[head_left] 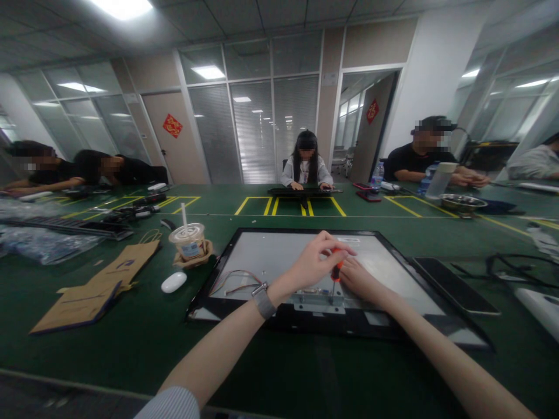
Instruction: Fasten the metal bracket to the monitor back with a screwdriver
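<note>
My left hand [317,256], with a watch on the wrist, pinches the upper end of a screwdriver [336,271] with a red-orange and black handle. The screwdriver stands upright, its shaft pointing down at a metal bracket [317,301] with connectors on it. My right hand [360,280] is close beside the handle and shaft; its fingers are partly hidden, so I cannot tell what they grip. Under both hands lies a flat display panel [253,250] with a grey back and black frame. A thin cable [238,286] rests on its left part.
Left of the panel are a lidded drink cup [190,241], a white mouse [173,282] and a brown paper bag [96,285]. A dark flat slab [454,285] and black cables [519,265] lie to the right. Several people sit around the green table [144,349].
</note>
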`<state>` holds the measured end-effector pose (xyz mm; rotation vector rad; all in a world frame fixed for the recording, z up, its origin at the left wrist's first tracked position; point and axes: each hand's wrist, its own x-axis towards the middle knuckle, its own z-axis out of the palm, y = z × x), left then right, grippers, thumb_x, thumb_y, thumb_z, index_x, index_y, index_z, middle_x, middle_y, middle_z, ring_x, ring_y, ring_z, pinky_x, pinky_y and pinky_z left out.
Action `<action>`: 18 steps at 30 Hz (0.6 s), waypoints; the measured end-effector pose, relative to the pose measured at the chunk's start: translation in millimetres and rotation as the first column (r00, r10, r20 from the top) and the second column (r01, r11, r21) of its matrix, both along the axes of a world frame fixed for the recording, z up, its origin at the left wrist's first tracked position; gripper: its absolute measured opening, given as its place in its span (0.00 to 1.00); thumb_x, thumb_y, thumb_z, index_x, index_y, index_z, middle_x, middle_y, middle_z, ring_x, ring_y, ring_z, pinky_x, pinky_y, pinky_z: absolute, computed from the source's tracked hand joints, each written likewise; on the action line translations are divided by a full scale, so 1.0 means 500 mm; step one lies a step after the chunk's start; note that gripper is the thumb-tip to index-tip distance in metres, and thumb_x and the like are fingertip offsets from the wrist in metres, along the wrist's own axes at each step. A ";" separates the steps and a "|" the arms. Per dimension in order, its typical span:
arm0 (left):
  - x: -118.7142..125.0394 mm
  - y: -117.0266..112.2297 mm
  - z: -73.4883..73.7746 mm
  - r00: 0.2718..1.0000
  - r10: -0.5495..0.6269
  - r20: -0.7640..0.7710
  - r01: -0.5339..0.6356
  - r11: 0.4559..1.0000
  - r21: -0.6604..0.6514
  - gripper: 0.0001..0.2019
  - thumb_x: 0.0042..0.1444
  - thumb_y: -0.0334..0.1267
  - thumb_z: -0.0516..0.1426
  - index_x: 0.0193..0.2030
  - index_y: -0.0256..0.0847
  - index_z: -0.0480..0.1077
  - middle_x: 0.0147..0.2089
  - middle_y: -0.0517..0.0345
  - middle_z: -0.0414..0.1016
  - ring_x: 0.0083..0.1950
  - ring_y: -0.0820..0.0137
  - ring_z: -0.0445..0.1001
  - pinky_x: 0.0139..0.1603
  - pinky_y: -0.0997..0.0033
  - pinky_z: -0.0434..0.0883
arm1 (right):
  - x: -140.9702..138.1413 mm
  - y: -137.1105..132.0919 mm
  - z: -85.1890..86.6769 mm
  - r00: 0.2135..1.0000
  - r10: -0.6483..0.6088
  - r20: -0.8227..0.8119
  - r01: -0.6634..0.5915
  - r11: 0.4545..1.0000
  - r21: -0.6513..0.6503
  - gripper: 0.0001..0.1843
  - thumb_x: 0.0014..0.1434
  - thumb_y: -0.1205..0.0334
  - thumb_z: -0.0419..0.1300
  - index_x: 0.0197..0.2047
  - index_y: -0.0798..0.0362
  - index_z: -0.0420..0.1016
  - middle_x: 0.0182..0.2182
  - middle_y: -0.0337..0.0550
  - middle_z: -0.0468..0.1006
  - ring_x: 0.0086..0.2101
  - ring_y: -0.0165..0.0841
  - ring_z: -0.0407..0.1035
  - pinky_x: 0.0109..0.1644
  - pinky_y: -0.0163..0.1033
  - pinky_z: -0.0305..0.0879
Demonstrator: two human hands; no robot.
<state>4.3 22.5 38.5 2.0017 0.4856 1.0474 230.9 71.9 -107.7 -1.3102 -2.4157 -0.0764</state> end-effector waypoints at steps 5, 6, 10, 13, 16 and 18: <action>-0.001 0.004 -0.002 1.000 -0.003 -0.011 0.003 0.999 -0.031 0.15 0.67 0.31 0.49 0.50 0.39 0.77 0.41 0.53 0.69 0.45 0.68 0.71 0.53 0.63 0.70 | -0.003 -0.002 -0.002 0.998 -0.040 0.040 0.041 0.999 -0.010 0.21 0.66 0.67 0.47 0.53 0.48 0.77 0.56 0.51 0.77 0.58 0.46 0.67 0.62 0.60 0.62; -0.001 0.006 -0.004 1.000 -0.012 -0.005 0.011 0.998 -0.056 0.16 0.68 0.31 0.48 0.51 0.39 0.77 0.42 0.53 0.70 0.45 0.68 0.71 0.53 0.63 0.70 | -0.003 -0.002 -0.002 0.998 -0.041 0.041 0.041 0.999 -0.011 0.21 0.66 0.67 0.47 0.53 0.48 0.78 0.56 0.52 0.77 0.58 0.46 0.67 0.62 0.61 0.62; 0.000 0.015 -0.012 1.000 -0.022 0.003 0.022 0.997 -0.070 0.12 0.66 0.38 0.54 0.49 0.42 0.78 0.45 0.52 0.70 0.49 0.66 0.71 0.52 0.64 0.70 | -0.001 -0.001 0.000 0.999 -0.021 0.028 0.022 1.000 -0.008 0.20 0.65 0.68 0.48 0.52 0.49 0.78 0.56 0.52 0.77 0.58 0.46 0.67 0.62 0.60 0.62; -0.002 0.014 -0.011 1.000 0.010 -0.007 -0.010 1.000 -0.029 0.11 0.63 0.43 0.59 0.46 0.44 0.80 0.45 0.54 0.66 0.48 0.67 0.69 0.50 0.66 0.70 | 0.002 0.001 0.002 1.000 -0.011 0.020 0.011 1.000 -0.006 0.20 0.65 0.67 0.49 0.52 0.49 0.78 0.58 0.52 0.76 0.60 0.46 0.66 0.63 0.60 0.62; -0.002 0.008 -0.005 0.999 0.042 -0.027 -0.042 0.999 -0.021 0.11 0.64 0.40 0.58 0.48 0.43 0.80 0.42 0.55 0.65 0.45 0.68 0.69 0.50 0.66 0.70 | 0.004 0.002 0.001 1.000 0.002 0.014 -0.002 1.000 0.001 0.20 0.65 0.67 0.49 0.53 0.48 0.77 0.58 0.50 0.76 0.59 0.45 0.67 0.62 0.58 0.63; -0.001 0.006 -0.004 0.998 0.055 -0.029 -0.056 0.998 -0.020 0.12 0.65 0.37 0.56 0.51 0.43 0.79 0.41 0.55 0.66 0.44 0.68 0.69 0.51 0.65 0.70 | 0.003 0.001 0.000 1.000 0.008 0.011 -0.008 1.000 0.011 0.21 0.65 0.68 0.49 0.54 0.47 0.77 0.57 0.50 0.77 0.57 0.43 0.68 0.62 0.57 0.63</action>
